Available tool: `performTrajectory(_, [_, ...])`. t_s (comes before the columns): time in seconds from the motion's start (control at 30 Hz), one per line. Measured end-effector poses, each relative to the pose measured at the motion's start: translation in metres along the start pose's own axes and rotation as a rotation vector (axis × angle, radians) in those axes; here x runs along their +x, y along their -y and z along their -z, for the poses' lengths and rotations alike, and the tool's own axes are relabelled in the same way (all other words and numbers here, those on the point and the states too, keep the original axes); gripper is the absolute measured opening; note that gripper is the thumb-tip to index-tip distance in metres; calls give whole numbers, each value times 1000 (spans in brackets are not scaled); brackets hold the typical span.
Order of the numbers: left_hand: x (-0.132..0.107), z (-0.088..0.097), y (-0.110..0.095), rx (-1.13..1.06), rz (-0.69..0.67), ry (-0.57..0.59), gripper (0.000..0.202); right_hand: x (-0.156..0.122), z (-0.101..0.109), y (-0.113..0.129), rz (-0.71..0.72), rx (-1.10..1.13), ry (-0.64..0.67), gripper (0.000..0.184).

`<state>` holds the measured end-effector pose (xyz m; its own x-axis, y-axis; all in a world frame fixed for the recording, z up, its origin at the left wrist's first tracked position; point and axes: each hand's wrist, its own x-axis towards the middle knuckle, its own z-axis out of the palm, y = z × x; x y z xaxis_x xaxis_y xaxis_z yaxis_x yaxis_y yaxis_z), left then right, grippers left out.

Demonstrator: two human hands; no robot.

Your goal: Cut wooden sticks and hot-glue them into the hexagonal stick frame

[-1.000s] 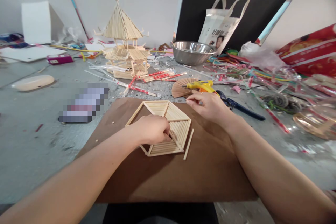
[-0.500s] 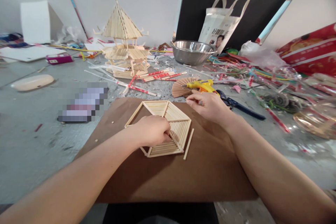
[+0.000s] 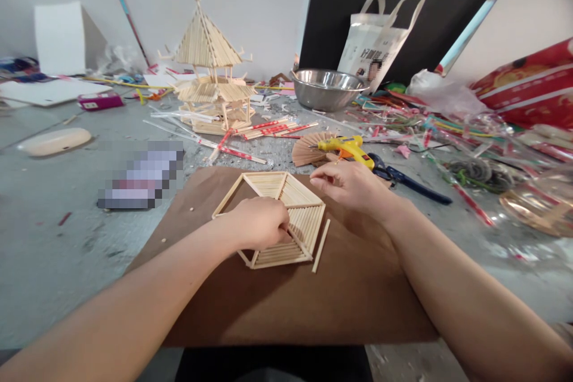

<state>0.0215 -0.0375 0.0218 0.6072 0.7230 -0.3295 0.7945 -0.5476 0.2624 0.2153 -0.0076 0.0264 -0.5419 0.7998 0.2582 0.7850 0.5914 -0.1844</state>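
On a brown board (image 3: 277,310) lies a hexagonal frame of thin wooden sticks (image 3: 304,215), split by spokes into wedges. Several wedges are filled with rows of sticks; at least one on the left shows only board. My left hand (image 3: 262,224) reaches across the frame, its closed fingertips on a spoke near the centre; the palm covers part of the frame. Past the frame's upper right corner hovers my right hand (image 3: 349,185), fingers curled and thumb near the forefinger; whatever is between them is too small to make out. A loose stick (image 3: 321,246) lies right of the frame.
Behind my right hand are a yellow glue gun (image 3: 344,144), dark-handled pliers (image 3: 416,187) and a pleated brown fan shape (image 3: 307,150). A stick pavilion model (image 3: 210,54), a metal bowl (image 3: 329,92) and wrapped chopsticks (image 3: 268,127) stand farther back. A phone (image 3: 143,176) lies left.
My right hand has shifted slightly left and down, closer to the frame. My left hand stays on the frame, which has not visibly moved.
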Motion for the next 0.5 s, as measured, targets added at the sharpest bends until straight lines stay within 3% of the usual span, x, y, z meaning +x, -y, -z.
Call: performTrajectory(0.5, [-2, 5, -6, 14, 74, 5, 21, 0, 0, 11, 75, 32, 100, 22])
